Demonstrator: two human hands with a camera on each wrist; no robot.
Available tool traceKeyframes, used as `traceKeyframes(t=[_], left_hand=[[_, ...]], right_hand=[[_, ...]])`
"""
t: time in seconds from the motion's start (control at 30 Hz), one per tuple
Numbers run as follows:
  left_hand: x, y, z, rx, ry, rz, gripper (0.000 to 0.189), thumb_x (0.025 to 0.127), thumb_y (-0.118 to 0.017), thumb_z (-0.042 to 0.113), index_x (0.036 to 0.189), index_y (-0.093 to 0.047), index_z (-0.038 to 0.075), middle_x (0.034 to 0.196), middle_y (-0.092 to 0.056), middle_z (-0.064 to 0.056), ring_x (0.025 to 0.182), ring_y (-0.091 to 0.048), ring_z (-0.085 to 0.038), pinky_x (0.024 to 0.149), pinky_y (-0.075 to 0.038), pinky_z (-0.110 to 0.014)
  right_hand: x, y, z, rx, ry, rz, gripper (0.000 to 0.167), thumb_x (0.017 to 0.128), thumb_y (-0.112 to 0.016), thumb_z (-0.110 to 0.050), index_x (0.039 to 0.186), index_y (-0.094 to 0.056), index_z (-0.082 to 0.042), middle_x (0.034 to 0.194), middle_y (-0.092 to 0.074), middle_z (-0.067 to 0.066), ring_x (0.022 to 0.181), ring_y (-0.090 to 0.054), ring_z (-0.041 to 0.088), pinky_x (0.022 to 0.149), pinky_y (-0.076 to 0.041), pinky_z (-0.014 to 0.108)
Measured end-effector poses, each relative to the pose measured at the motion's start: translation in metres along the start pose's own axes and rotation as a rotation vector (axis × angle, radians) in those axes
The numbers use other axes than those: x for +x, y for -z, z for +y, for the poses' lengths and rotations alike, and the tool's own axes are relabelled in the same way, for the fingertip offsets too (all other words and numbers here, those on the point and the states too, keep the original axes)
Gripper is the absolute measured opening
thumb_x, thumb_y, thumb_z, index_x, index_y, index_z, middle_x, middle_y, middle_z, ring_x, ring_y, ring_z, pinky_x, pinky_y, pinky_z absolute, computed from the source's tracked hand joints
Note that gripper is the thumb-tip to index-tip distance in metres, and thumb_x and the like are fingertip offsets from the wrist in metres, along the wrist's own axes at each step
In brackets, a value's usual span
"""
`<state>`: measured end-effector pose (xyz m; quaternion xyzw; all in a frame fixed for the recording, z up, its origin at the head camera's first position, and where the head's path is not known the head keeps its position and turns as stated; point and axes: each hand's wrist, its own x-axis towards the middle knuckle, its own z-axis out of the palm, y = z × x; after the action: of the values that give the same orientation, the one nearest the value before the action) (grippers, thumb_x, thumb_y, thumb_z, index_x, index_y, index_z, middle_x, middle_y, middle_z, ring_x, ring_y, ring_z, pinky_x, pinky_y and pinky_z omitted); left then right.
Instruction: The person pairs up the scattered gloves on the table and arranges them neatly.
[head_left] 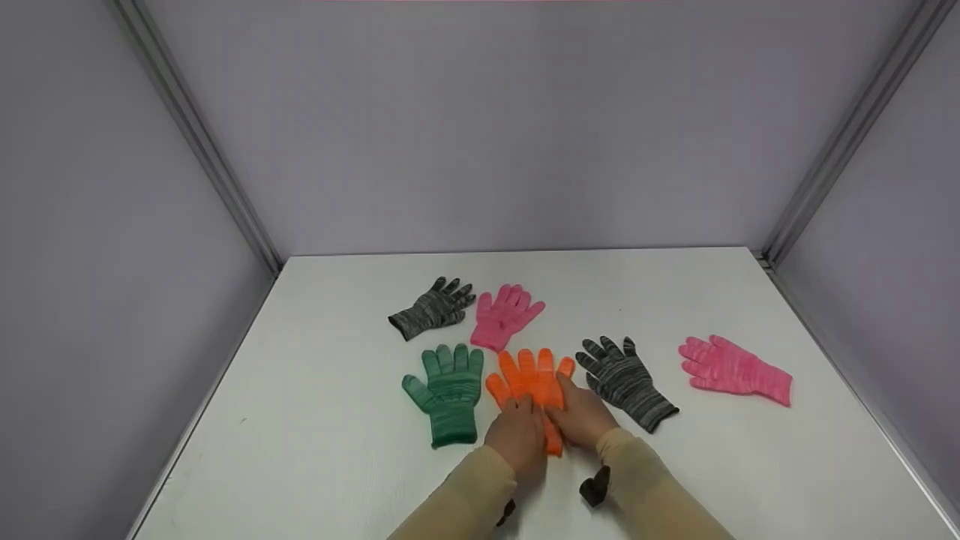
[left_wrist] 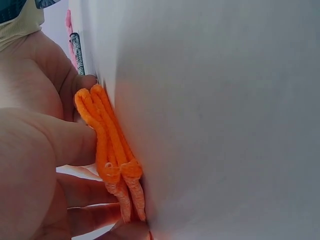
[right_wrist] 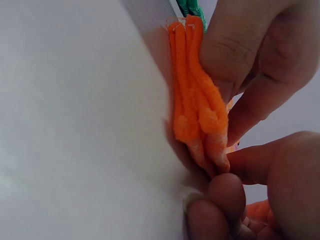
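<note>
Two orange gloves (head_left: 536,384) lie one on the other at the table's near middle, fingers pointing away. Their stacked cuff ends show edge-on in the left wrist view (left_wrist: 111,135) and the right wrist view (right_wrist: 192,95). My left hand (head_left: 517,433) pinches the stack from its left side, thumb on top. On the other side, my right hand (head_left: 583,416) grips the right edge between thumb and fingertips. A green glove (head_left: 454,394) lies flat just left of them, and a dark grey striped glove (head_left: 626,382) is close to the right hand.
Behind the orange gloves lie a pink glove (head_left: 504,319) and another dark grey glove (head_left: 431,309). A second pink glove (head_left: 739,371) is at the right. Grey panels (head_left: 510,135) wall in the white table (head_left: 315,420) at the back and sides.
</note>
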<state>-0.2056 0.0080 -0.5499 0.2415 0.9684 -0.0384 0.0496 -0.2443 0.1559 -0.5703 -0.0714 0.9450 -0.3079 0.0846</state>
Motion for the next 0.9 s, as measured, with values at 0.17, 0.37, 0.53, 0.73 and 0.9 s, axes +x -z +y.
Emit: traceKeyframes(t=[0.17,0.37,0.53,0.73,0.9], left_hand=[[0.001,0.000,0.001,0.022,-0.008,-0.013,0.046,0.098,-0.053,0.027,0.138,-0.050,0.004,0.135,-0.052,-0.011,0.105,-0.054,-0.025,0.089,-0.050,-0.029],[0.000,0.000,0.002,0.058,-0.012,0.003,0.043,0.098,-0.054,0.025,0.136,-0.052,0.005,0.129,-0.054,-0.010,0.100,-0.053,-0.024,0.085,-0.051,-0.026],[0.001,-0.001,0.001,0.038,-0.006,-0.001,0.039,0.098,-0.053,0.023,0.132,-0.053,0.004,0.120,-0.054,-0.010,0.093,-0.052,-0.022,0.081,-0.052,-0.025],[0.001,-0.001,0.000,-0.039,0.027,-0.022,0.038,0.099,-0.052,0.024,0.131,-0.052,0.002,0.119,-0.055,-0.010,0.092,-0.052,-0.021,0.084,-0.051,-0.027],[0.000,-0.002,0.000,-0.054,0.035,0.009,0.037,0.100,-0.050,0.023,0.130,-0.052,0.001,0.114,-0.053,-0.010,0.086,-0.051,-0.020,0.079,-0.052,-0.025]], right_hand=[[0.000,-0.001,0.001,0.017,-0.020,0.002,0.067,0.093,-0.061,-0.027,0.148,-0.032,-0.003,0.132,-0.054,0.023,0.120,-0.052,0.039,0.101,-0.038,0.053],[-0.001,-0.003,0.002,0.018,-0.040,0.026,0.064,0.091,-0.062,-0.027,0.144,-0.037,-0.001,0.131,-0.055,0.023,0.120,-0.053,0.037,0.101,-0.039,0.052],[-0.001,-0.005,0.003,0.042,-0.026,0.063,0.064,0.091,-0.064,-0.026,0.142,-0.037,0.001,0.131,-0.054,0.024,0.120,-0.052,0.037,0.101,-0.039,0.052],[0.003,-0.004,-0.001,0.088,-0.105,0.125,0.045,0.091,-0.062,-0.025,0.126,-0.048,0.001,0.104,-0.064,0.014,0.090,-0.062,0.027,0.078,-0.050,0.043],[0.016,-0.001,-0.005,0.075,-0.190,0.174,0.024,0.093,-0.056,-0.025,0.094,-0.054,-0.001,0.081,-0.057,0.008,0.068,-0.053,0.020,0.060,-0.045,0.035]])
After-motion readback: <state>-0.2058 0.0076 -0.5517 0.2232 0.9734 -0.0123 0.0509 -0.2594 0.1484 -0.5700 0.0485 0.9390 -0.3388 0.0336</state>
